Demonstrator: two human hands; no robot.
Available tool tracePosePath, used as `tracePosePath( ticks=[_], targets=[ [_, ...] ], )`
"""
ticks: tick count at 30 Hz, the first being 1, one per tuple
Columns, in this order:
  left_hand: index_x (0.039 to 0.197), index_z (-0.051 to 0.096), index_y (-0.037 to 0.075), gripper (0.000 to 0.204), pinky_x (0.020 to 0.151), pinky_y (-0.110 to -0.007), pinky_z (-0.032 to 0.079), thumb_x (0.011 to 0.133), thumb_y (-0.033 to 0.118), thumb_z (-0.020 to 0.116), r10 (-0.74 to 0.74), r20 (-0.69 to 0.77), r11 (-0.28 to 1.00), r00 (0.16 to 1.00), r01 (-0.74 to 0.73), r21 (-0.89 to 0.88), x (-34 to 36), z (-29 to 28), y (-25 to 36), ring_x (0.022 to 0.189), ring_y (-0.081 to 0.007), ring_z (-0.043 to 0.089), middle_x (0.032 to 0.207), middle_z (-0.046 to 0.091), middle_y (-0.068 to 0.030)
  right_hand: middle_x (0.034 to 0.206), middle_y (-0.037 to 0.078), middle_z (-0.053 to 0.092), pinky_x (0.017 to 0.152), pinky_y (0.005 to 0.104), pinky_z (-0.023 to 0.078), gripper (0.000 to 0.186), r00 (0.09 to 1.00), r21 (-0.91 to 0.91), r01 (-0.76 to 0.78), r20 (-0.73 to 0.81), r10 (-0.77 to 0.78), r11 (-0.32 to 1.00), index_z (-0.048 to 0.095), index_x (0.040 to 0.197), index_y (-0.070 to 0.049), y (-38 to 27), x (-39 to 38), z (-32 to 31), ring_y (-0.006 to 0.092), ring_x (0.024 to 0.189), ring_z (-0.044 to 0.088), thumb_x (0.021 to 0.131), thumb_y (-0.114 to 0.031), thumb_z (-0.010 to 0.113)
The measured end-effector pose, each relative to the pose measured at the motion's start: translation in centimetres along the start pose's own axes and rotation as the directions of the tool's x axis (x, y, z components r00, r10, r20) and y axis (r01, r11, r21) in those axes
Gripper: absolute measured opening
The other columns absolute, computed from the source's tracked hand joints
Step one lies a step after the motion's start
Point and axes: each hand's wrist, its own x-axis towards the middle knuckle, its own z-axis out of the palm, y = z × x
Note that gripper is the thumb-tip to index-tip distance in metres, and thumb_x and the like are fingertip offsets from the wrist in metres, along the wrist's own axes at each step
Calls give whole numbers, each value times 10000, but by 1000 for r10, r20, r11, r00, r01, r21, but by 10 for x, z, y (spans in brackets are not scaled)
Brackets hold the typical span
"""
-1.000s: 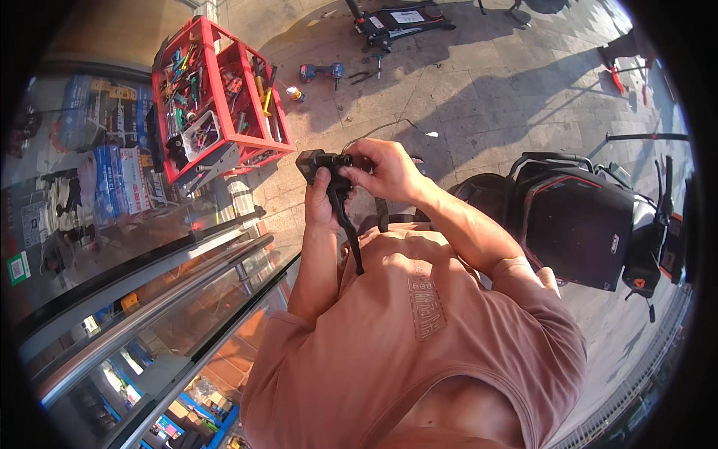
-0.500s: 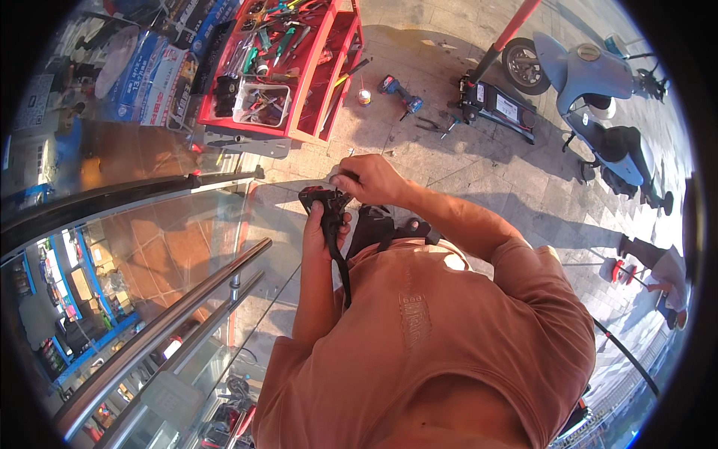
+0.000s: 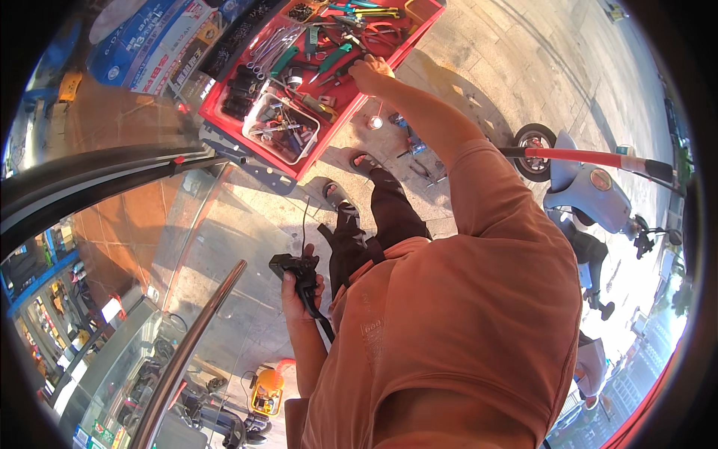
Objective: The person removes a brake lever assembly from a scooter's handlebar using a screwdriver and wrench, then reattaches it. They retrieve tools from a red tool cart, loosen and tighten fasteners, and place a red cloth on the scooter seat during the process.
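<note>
My left hand [image 3: 295, 298] is closed around a black handlebar lever assembly [image 3: 290, 265] with a thin cable rising from it, low beside my trousers. At the top, my right hand [image 3: 372, 73] is stretched into a red tool cart [image 3: 286, 166], its fingers curled down among pliers and other tools; what they grip, if anything, is too small to make out. Nearby in the cart lie green-handled tools [image 3: 332, 60], several spanners [image 3: 271, 52] and a white plastic tray [image 3: 253, 127] of small parts.
Glass panes with a steel rail [image 3: 198, 329] run along my left. On the pavement are a drill [image 3: 410, 135], loose tools and a small can [image 3: 374, 122]. A pale blue scooter [image 3: 591, 194], a red-and-black pole [image 3: 583, 157] and another person [image 3: 591, 367] are at right.
I have turned and moved up to the tool cart. My right hand has left the lever assembly and reached forward into the cart; my left hand has lowered with the assembly.
</note>
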Motion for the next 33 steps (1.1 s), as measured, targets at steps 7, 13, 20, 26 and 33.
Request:
tracePosePath(
  ticks=[7,13,20,26,33],
  targets=[
    [1303,458,114,572,521,-267,505,858,417,652,243,-34,926,970,-242,-290,0,37,-43,788,-261,665,1497,282,-171,1051,97,617,918,409,430,200,972,-202,231,16,-233,952,699,958,-113,35,36,-2,266,1089,549,817,-164,566],
    [1302,462,121,551,536,-271,478,862,393,652,322,-140,876,936,-351,-331,1,58,-84,811,-261,652,1511,255,-173,1066,99,591,903,435,436,181,888,-165,461,101,-449,872,672,937,-113,51,49,-10,278,1061,551,784,-186,609],
    [1316,459,109,560,552,-277,483,865,379,653,406,-219,785,887,-462,-414,-3,72,-119,818,-252,649,1494,287,-182,1032,99,524,839,440,472,349,848,-127,530,81,-524,839,629,999,-144,65,60,-13,283,1041,529,689,-274,720],
    [1327,439,87,555,571,-285,507,889,372,626,488,-330,716,808,-586,-379,-23,63,-164,822,-260,635,1475,307,-204,1039,149,604,831,430,486,415,844,164,508,101,-527,846,619,1063,-91,32,52,-15,323,1004,586,767,-372,696],
    [1348,403,56,600,629,-296,538,892,381,618,576,-316,624,754,-655,-425,-54,56,-224,858,-260,637,1471,311,-201,976,170,673,807,426,504,523,876,260,170,402,-267,950,664,1024,-60,-57,27,8,333,953,637,724,-488,681]
  ],
)
